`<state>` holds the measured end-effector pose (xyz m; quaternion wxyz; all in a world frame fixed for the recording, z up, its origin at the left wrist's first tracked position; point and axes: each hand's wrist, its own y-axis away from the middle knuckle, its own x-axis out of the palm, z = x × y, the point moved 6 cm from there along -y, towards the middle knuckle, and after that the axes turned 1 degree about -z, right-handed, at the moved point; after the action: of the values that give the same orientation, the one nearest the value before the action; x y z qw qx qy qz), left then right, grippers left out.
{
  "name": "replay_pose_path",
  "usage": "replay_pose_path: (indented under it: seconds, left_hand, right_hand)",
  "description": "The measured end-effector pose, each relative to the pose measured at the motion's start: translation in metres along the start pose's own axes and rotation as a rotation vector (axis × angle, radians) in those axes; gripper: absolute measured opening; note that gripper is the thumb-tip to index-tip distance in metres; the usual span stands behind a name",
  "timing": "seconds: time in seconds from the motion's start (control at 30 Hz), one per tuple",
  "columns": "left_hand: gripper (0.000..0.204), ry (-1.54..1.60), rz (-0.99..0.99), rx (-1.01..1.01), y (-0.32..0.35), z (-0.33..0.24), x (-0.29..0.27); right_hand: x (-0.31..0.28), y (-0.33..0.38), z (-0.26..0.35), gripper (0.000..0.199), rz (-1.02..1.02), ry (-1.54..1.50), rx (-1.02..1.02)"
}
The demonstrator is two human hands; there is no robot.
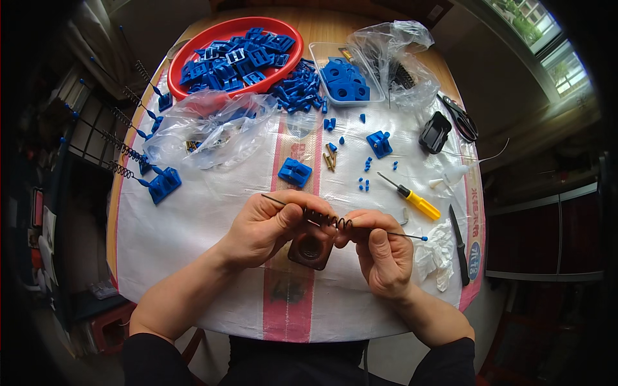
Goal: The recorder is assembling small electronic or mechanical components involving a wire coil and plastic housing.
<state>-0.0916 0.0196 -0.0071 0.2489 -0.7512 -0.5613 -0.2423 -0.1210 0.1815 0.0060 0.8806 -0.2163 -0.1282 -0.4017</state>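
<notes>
Between my two hands runs a dark coil spring [339, 222] with straight wire ends. My left hand [273, 228] is closed around its left part, and a bare wire end sticks out past the fingers. My right hand [385, 251] pinches the right part, where the wire ends in a small blue cap [424, 238]. Just under the spring stands a dark reddish-brown square block [310, 249] with a round hollow, partly hidden by my fingers. Beyond my hands lies a blue plastic bracket [295, 172], with brass pins [330, 158] near it.
A red basin [172, 76] of blue parts stands far left, beside a clear tub [382, 98] and plastic bags [212, 138]. Finished-looking spring pieces line the left edge. Right lie a yellow screwdriver [421, 204], a knife [459, 244], scissors [460, 119] and crumpled tissue [436, 254].
</notes>
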Motion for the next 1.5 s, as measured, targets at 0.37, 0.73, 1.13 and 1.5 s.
replay_pose_path:
  seconds: [0.37,0.73,1.13,1.5]
  left_hand:
    - [0.048,-0.134,-0.092,-0.005,-0.001,-0.001,-0.001]
    - [0.043,-0.029,-0.139,-0.032,0.0,0.002,-0.004]
    - [0.038,0.089,-0.064,0.048,-0.002,0.007,0.003]
    - [0.032,0.179,0.024,-0.017,0.0,0.01,0.004]
  right_hand:
    - [-0.012,-0.006,-0.001,0.028,-0.121,0.023,-0.01]
    - [-0.013,-0.006,-0.002,0.024,-0.133,-0.009,-0.02]
    - [-0.005,-0.003,-0.001,0.031,-0.061,-0.002,-0.068]
    - [-0.002,-0.003,-0.005,0.034,0.056,-0.223,0.054]
